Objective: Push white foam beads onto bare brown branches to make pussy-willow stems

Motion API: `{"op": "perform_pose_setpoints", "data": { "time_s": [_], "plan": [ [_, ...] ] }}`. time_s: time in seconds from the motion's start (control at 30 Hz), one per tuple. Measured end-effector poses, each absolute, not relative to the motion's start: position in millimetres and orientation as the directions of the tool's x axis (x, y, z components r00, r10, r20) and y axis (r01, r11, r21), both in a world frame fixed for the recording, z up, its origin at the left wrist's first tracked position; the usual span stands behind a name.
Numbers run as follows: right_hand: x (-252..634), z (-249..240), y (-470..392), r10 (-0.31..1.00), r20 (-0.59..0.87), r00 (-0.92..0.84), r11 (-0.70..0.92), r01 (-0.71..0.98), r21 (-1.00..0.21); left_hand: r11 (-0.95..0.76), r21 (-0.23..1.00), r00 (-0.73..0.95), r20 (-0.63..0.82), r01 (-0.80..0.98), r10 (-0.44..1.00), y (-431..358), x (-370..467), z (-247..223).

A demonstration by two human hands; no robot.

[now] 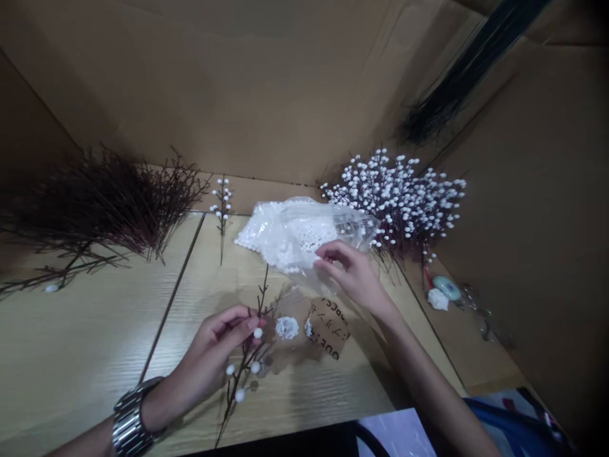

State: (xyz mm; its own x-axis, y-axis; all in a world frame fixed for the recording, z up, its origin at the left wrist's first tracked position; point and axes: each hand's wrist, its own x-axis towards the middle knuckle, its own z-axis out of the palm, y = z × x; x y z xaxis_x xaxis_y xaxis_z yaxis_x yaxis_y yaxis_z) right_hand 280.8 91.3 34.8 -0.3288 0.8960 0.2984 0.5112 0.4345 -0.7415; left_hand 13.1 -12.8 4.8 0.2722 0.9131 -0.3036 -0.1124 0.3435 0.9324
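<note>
My left hand [227,339], with a metal watch on its wrist, is closed on a brown artificial twig [235,388]. Several white berry balls sit on this twig, one of them close to my thumb. Its upper tip is bare. My right hand [354,276] reaches to a clear plastic bag [290,235] full of small white balls. Thumb and forefinger pinch together at the bag's front; what lies between them blends with the white behind. Below the bag, a white pasty patch [287,327] lies on a brown piece with handwriting [333,333].
Bare brown twigs [104,203] are heaped at the left. A single berried twig [222,206] lies left of the bag, and a bundle of berried twigs [399,197] at the right. A greenish oval object [446,288] sits by the right cardboard wall [537,209].
</note>
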Motion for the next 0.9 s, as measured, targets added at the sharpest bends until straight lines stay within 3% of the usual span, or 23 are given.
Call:
{"op": "perform_pose_setpoints", "data": {
  "time_s": [0.1, 0.27, 0.9],
  "plan": [
    [277.5, 29.5, 60.8, 0.87, 0.24, -0.431, 0.417, 0.383, -0.825, 0.341, 0.933, 0.28, -0.298, -0.116, 0.912, -11.6, 13.4, 4.9],
    [270.9, 24.3, 41.1, 0.732, 0.115, -0.672, 0.486, 0.396, -0.779, 0.329, 0.937, 0.279, -0.287, -0.118, 0.917, -10.5, 13.7, 3.1],
    [265.8, 20.8, 43.8, 0.677, 0.047, -0.735, 0.549, 0.461, -0.697, 0.328, 0.934, 0.291, -0.277, -0.142, 0.916, -9.7, 14.4, 0.7]
  ]
}}
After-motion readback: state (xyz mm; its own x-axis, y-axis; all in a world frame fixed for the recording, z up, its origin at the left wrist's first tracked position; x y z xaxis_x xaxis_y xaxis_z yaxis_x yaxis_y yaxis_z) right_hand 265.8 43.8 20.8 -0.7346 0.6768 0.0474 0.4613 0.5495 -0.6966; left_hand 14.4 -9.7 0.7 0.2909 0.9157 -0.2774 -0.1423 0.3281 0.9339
